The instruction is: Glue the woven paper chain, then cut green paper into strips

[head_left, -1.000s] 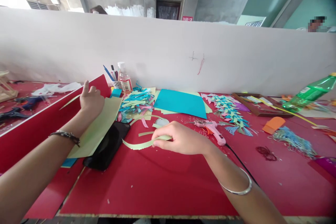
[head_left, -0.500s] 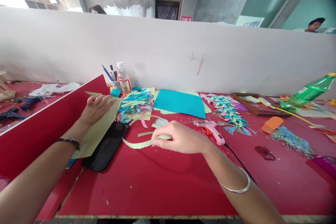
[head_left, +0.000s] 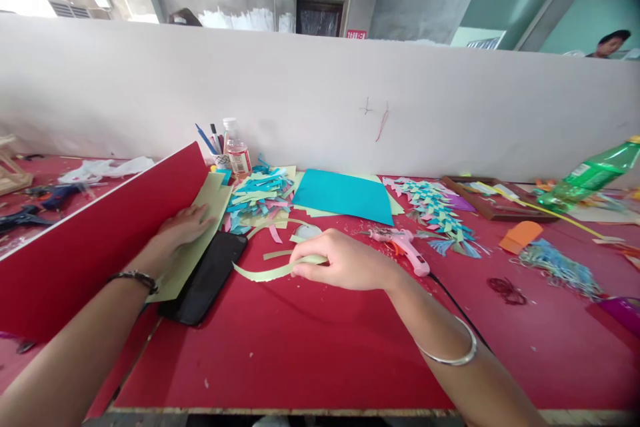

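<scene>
My right hand (head_left: 340, 261), its thumb and fingers closed, pinches a pale green paper strip (head_left: 263, 274) above the red tabletop. The strip's free end curves out to the left. My left hand (head_left: 186, 227) lies low against a pale green paper sheet (head_left: 175, 280), by the red divider, with its fingers stretched out; the fingertips are partly hidden. Under the sheet's right edge lies a black phone (head_left: 210, 280). Beyond my right hand are a round clear piece (head_left: 306, 232), loose strips and a pink glue gun (head_left: 403, 243).
A red divider board (head_left: 115, 240) stands at left. Behind are a pile of cut paper strips (head_left: 263, 197), a blue paper sheet (head_left: 345, 195), a plastic bottle (head_left: 237, 150) and a pen cup (head_left: 221, 161). To the right are fringed paper (head_left: 435, 210) and a green bottle (head_left: 590, 177).
My left hand has lowered from above the sheet to lie on it beside the divider. A small paper corner near its fingers no longer shows. My right hand and the strip have hardly moved.
</scene>
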`<state>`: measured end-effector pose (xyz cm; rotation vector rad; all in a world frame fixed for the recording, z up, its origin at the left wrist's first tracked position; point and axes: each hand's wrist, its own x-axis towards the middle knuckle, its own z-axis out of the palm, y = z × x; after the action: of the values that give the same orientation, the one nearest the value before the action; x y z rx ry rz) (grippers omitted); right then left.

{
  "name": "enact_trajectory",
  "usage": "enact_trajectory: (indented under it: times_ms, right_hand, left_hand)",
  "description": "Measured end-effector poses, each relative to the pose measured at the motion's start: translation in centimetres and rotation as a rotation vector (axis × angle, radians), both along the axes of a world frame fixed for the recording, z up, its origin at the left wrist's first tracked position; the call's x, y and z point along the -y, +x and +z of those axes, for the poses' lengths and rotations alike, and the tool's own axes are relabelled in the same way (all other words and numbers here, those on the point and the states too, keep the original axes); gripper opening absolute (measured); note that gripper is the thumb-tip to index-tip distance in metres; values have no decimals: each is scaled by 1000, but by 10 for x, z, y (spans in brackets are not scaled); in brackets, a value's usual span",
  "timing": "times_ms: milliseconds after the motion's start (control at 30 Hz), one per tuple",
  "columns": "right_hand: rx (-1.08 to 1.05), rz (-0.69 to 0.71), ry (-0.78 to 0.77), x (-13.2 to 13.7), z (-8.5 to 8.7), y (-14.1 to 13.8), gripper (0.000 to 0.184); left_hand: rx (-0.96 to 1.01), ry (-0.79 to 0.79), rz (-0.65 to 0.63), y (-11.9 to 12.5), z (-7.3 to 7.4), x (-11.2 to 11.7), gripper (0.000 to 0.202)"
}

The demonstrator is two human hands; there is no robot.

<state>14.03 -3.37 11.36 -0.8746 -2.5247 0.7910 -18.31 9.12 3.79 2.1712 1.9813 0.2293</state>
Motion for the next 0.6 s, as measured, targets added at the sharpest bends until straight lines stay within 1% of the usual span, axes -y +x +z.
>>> enact_trajectory:
  times_ms: [67, 100, 133, 200, 233, 267, 300, 333, 367, 400, 467, 533, 600]
  right_hand:
    - [4, -17, 15, -1, -1, 0, 19]
    - [7, -24, 23, -1, -1, 0, 19]
    - [8, -28, 29, -2, -2, -1, 18]
    - [12, -33, 47, -3, -4, -3, 17]
    - [16, -37, 61, -3, -6, -4, 17]
    - [20, -47, 80, -4, -7, -4, 17]
    - [24, -61, 99, -4, -8, -5, 17]
    - [25, -78, 116, -5, -10, -5, 18]
    - [24, -94, 125, -6, -11, -5, 19]
    - [17, -111, 124, -6, -12, -4, 19]
    - [0, -141, 93, -9, -13, -1, 19]
    - [-12, -169, 43, -11, -14, 3, 19]
    - [-25, -191, 7, -13, -13, 7, 19]
  left_hand:
    - [44, 16, -25, 13, 14, 8, 60]
    - [72, 33, -53, 23, 22, 15, 59]
    - [108, 48, -108, 34, 31, 23, 58]
    - [191, 38, -266, 59, 45, 43, 51]
    - [230, 13, -348, 72, 49, 55, 49]
    - [276, -46, -460, 84, 52, 66, 48]
    - [377, -152, -615, 95, 53, 76, 47]
    - [408, -257, -723, 103, 52, 85, 43]
    - [426, -290, -738, 110, 51, 92, 37]
    - [460, -322, -738, 113, 49, 97, 35]
    - [501, -364, -696, 114, 47, 101, 38]
    - [537, -414, -658, 106, 49, 102, 39]
    - [560, -466, -614, 93, 54, 103, 39]
